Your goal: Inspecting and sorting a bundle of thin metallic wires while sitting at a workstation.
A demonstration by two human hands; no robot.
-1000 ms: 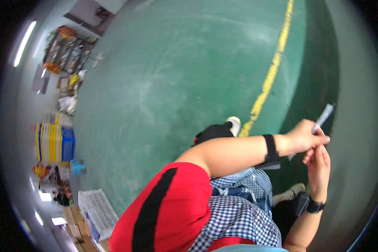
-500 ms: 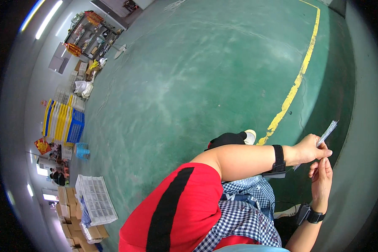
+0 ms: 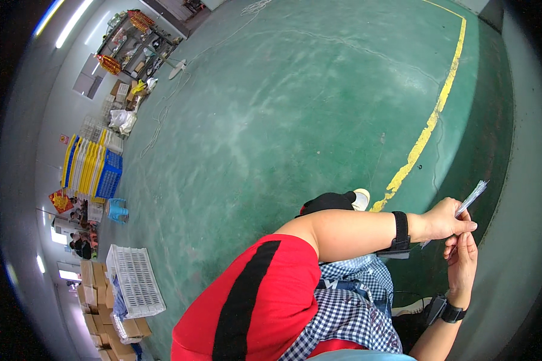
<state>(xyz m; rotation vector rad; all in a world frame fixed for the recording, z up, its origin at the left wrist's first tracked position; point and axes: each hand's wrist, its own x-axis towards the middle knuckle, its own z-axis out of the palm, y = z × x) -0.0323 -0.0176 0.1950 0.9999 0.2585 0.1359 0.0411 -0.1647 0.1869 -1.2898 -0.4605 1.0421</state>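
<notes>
While both hands meet at the right of the view, a thin pale strip (image 3: 471, 198) is pinched in the left hand (image 3: 444, 219), its long axis slanting up and away to the right. The right hand (image 3: 462, 262) sits just below, fingers touching the strip's lower end. Beneath lies a green floor (image 3: 295, 120) with a yellow line (image 3: 427, 126); white crates (image 3: 135, 280) stand well apart, nothing intervening.

Red black-striped sleeve (image 3: 253, 301), black wristbands
</notes>
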